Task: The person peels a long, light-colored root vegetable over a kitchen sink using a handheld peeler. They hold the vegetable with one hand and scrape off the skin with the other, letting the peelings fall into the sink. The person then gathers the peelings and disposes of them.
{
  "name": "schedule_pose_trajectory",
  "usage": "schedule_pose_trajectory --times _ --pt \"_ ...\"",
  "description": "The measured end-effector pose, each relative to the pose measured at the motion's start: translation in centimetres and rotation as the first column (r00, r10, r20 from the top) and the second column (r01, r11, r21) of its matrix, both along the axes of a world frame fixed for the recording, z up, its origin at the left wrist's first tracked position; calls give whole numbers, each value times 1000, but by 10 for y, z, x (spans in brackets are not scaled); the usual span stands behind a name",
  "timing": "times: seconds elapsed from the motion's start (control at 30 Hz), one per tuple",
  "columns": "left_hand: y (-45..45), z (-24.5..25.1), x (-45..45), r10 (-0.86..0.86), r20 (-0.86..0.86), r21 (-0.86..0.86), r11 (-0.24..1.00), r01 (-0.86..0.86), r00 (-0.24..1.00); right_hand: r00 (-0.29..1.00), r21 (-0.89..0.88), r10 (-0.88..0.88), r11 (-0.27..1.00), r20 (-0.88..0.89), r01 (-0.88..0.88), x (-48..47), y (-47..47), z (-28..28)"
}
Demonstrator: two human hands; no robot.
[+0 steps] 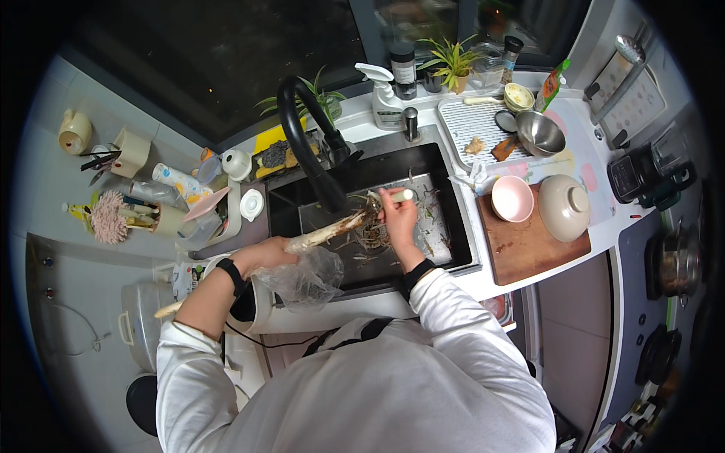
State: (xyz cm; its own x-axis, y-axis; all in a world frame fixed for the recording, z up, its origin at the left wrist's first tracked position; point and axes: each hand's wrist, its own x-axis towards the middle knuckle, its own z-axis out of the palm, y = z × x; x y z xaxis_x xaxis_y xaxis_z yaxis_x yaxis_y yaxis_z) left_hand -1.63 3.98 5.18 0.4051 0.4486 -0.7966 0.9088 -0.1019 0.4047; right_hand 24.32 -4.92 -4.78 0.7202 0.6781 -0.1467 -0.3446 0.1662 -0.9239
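My left hand point(272, 253) is wrapped around the near end of a long, pale root vegetable point(320, 233), with a crumpled clear plastic bag point(311, 274) hanging from the grip. The root slants up to the right over the black sink point(391, 161), its far end brown and rough. My right hand point(399, 218) is closed on a tool with a white handle point(403, 196) beside that far end. Fingers hide the tool's head, so its kind cannot be told. Brown peelings point(372, 233) lie heaped beneath and scattered over the sink floor.
A black faucet point(297, 124) arches over the sink's left part. At right, a wooden cutting board point(510, 260) carries a pink bowl point(512, 198) and an upturned beige bowl point(563, 206). Behind it, a draining tray point(461, 127) holds a metal bowl point(540, 133) and ginger point(474, 146).
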Motion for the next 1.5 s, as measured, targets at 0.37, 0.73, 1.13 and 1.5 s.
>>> schedule_pose_trajectory --times 0.37,0.73,1.13,1.5 --pt "7 -5 3 -149 -16 104 983 150 989 968 2 248 969 -40 -249 -36 -20 0" --pt "5 -21 -16 -411 -106 312 851 423 905 965 163 257 956 -62 -244 -14 -23 -5" --pt "-24 2 9 -417 -218 636 625 453 882 937 144 351 927 -10 -345 -36 -2 -17" --pt "-23 20 20 -420 -235 699 554 452 877 974 83 209 973 92 -216 -7 6 -5"
